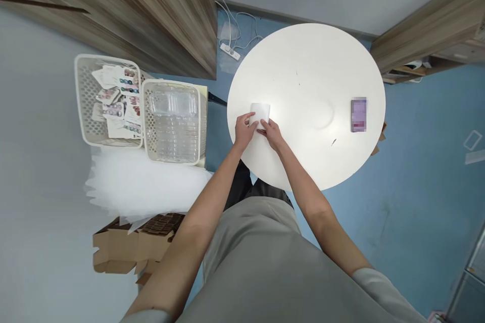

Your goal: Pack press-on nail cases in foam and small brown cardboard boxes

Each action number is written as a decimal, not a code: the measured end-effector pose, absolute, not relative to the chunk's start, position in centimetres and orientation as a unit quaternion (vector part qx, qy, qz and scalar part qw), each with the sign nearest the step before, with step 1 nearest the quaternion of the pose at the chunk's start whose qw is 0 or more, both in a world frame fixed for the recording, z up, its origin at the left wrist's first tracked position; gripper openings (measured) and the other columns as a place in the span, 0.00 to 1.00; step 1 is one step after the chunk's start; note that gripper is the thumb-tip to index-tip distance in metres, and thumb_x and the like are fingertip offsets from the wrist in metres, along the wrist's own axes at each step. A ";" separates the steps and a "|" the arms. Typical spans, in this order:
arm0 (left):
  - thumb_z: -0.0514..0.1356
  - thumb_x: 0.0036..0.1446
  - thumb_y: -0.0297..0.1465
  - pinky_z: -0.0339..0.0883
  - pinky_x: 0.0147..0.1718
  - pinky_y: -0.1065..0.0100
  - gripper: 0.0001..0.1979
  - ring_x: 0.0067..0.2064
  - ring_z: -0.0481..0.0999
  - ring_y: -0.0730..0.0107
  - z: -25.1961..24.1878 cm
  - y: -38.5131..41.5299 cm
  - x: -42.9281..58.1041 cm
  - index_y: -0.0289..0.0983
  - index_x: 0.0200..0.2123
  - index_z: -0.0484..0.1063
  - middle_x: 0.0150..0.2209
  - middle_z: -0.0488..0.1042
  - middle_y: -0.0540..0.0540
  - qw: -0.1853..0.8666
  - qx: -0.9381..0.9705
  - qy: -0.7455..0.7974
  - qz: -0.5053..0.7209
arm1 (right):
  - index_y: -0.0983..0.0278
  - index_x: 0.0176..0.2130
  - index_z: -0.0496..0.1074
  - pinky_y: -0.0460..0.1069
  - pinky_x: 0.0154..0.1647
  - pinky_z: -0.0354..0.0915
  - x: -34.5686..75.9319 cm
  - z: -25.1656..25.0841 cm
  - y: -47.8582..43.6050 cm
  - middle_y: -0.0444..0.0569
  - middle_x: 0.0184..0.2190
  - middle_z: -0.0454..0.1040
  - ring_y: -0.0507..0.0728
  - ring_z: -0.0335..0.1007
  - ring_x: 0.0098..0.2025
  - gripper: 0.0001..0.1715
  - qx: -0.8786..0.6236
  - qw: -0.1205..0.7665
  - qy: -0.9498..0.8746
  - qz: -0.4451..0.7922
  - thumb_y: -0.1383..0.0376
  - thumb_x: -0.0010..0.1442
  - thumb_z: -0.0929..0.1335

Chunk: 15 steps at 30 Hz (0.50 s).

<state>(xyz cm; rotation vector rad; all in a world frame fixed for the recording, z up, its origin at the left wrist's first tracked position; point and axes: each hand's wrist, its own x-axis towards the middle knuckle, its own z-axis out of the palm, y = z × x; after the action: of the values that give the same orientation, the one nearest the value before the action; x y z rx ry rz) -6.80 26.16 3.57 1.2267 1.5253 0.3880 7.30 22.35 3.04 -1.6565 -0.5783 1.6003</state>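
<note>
A blue floor runs beneath a wood-grain cabinet, with a white power strip and its cables lying between the cabinet and a round white worktop.

In the head view, the white piece, small and roughly square, is at the left part of the worktop, near the edge closest to the person. The left hand grasps it at its left and lower side, fingers bent around the edge; the right hand grasps its lower right corner, the thumb laid on its face. Each grip is thus closed on the same piece. A small dark patch shows under the right fingers, too small to identify.

Near the worktop's right edge lies a purple box, its print blurred. Left of the worktop, two pale baskets stand side by side: the outer basket holds loose cards bearing coloured pieces, the nearer basket stacked clear plastic boxes. Below them spread translucent white sheets, above brown cardboard boxes.
</note>
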 end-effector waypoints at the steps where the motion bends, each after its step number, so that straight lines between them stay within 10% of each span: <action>1: 0.62 0.70 0.35 0.78 0.62 0.55 0.25 0.65 0.80 0.53 3.3 27.1 -7.0 0.42 0.68 0.75 0.73 0.69 0.36 0.544 0.514 0.641 0.169 | 0.60 0.55 0.76 0.55 0.57 0.81 7.2 2.9 23.4 0.53 0.54 0.84 0.59 0.82 0.55 0.26 -0.646 0.374 -0.231 0.624 0.43 0.75 0.67; 15: 0.62 0.68 0.24 0.64 0.72 0.48 0.20 0.68 0.71 0.47 -0.9 32.4 -6.2 0.37 0.61 0.79 0.63 0.77 0.35 0.393 0.586 0.681 0.197 | 0.62 0.61 0.76 0.57 0.55 0.74 5.1 -0.8 29.7 0.57 0.57 0.75 0.63 0.74 0.53 0.21 -0.813 0.219 -0.401 0.361 0.55 0.74 0.70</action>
<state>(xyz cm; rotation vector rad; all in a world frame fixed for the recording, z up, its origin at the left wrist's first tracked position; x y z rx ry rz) -6.23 32.36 -0.88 1.4880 1.7279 0.4989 5.15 29.72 -0.85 -2.2497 -1.1089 0.9989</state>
